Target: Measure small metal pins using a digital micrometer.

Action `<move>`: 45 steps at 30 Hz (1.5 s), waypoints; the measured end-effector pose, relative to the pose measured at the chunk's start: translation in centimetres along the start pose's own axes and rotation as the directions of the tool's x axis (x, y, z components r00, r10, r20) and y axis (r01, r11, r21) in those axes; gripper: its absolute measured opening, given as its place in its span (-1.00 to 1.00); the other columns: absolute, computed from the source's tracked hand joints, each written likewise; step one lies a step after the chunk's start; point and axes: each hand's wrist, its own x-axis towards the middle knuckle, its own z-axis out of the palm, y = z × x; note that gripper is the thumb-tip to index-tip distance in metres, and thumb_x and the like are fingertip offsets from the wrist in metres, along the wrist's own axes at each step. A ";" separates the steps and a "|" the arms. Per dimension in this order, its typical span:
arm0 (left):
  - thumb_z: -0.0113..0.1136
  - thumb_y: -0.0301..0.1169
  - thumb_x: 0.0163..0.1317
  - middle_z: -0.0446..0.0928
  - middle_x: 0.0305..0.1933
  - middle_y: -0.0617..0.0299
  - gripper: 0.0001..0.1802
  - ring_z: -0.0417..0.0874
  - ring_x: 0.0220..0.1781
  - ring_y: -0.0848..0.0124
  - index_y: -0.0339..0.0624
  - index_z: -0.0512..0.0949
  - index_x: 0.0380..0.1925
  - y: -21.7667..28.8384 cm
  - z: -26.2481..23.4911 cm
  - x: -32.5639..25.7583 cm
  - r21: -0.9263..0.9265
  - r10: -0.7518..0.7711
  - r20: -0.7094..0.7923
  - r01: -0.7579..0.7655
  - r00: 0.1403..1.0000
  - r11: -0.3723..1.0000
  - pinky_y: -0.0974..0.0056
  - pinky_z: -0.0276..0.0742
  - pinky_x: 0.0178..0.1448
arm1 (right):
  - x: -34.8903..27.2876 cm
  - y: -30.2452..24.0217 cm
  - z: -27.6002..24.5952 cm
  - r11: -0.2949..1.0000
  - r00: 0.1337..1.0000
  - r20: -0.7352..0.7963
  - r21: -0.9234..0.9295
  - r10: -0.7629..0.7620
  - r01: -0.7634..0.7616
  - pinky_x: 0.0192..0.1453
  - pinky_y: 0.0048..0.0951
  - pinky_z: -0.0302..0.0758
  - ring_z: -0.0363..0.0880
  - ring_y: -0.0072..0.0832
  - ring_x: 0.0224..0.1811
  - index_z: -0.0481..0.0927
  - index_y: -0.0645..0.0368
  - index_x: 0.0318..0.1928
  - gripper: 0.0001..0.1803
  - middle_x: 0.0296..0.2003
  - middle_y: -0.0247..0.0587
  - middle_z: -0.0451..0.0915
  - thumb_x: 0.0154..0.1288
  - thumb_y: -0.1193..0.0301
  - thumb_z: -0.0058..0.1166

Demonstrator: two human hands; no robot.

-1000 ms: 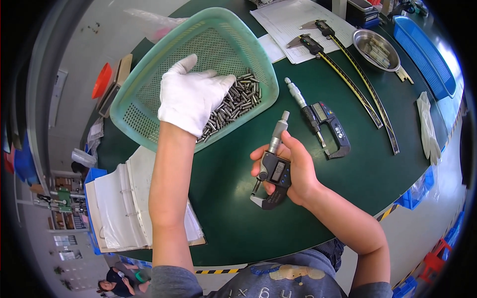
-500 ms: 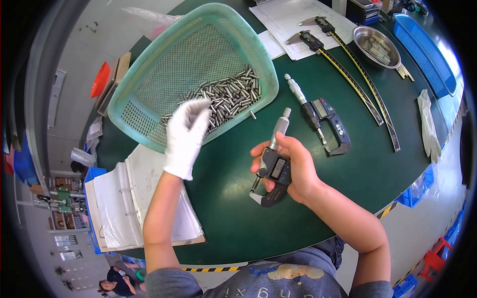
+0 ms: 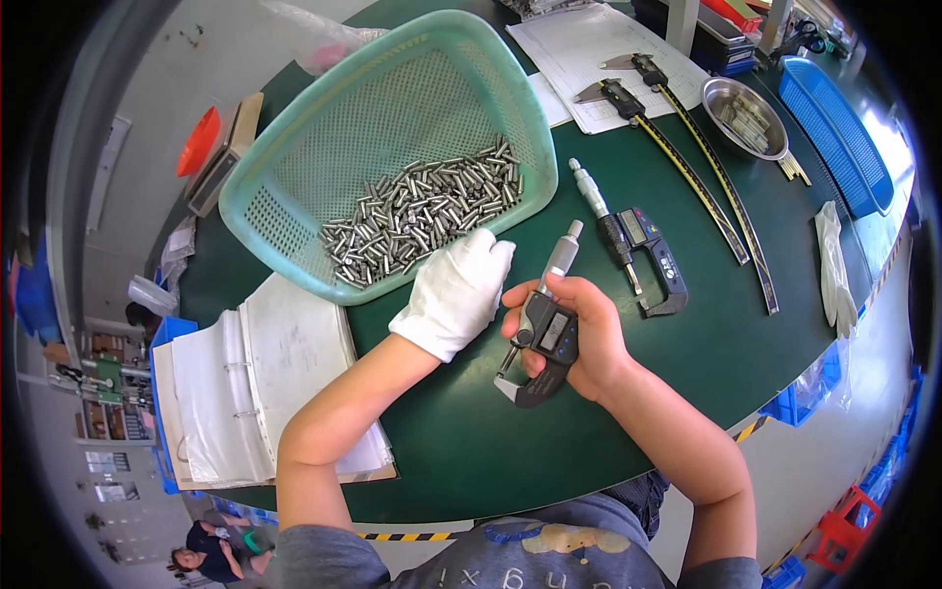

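My left hand [image 3: 457, 293], in a white glove, is at the near right rim of a green plastic basket [image 3: 294, 273]. Its fingers are curled in, and whatever they hold, if anything, is hidden. Inside the basket lies a heap of short metal pins [image 3: 432, 211]. My bare right hand [image 3: 595, 339] grips a digital micrometer [image 3: 549, 329], its thimble pointing up and away and its frame toward me. The gap between the micrometer's measuring faces shows nothing I can make out. A second digital micrometer [image 3: 638, 240] lies on the table to the right.
On the green table [image 3: 677, 383] are two digital calipers [image 3: 623, 98], paper sheets [image 3: 549, 49], a metal bowl [image 3: 775, 147], a blue basket [image 3: 834, 137] and a white glove [image 3: 834, 275]. An open ring binder [image 3: 294, 353] lies at left. Another person [image 3: 211, 550] sits far off at lower left.
My left hand has moved right and nearer, from over the heap to the basket's rim, and its fingers have curled. The loose pin by the rim no longer shows. My right hand keeps the micrometer.
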 end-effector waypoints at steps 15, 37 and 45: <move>0.10 -0.42 -0.05 0.34 -0.49 0.16 -0.85 0.47 -0.48 0.21 -0.15 0.40 -0.44 -0.5 -1.7 -1.7 0.051 0.019 0.048 -0.021 0.999 0.998 0.18 0.43 -0.45 | -0.2 0.0 0.1 0.995 1.000 -0.002 -0.103 -0.005 0.005 -0.54 -0.50 0.35 0.34 -0.48 -0.73 0.43 0.27 -0.22 -0.57 -0.48 -0.13 0.51 0.16 0.15 -0.30; 0.09 -0.46 0.04 0.49 -0.37 0.20 -0.89 0.54 -0.35 0.24 -0.11 0.50 -0.37 -5.3 -4.7 5.7 0.057 -0.060 -0.297 0.081 0.953 0.995 0.27 0.45 -0.30 | 0.1 -0.1 0.0 1.000 1.000 -0.012 0.008 0.009 -0.009 -0.54 -0.46 0.34 0.34 -0.45 -0.72 0.41 0.28 -0.23 -0.59 -0.48 -0.10 0.50 0.14 0.17 -0.30; 0.11 -0.37 -0.01 0.41 -0.46 0.20 -0.88 0.50 -0.36 0.25 -0.05 0.53 -0.41 -5.6 -4.0 2.0 0.076 -0.183 -0.181 0.199 0.966 0.977 0.21 0.43 -0.32 | 0.0 -0.1 0.1 1.000 1.000 -0.018 -0.031 0.004 -0.004 -0.53 -0.44 0.34 0.33 -0.43 -0.72 0.42 0.27 -0.24 -0.59 -0.48 -0.09 0.50 0.14 0.17 -0.29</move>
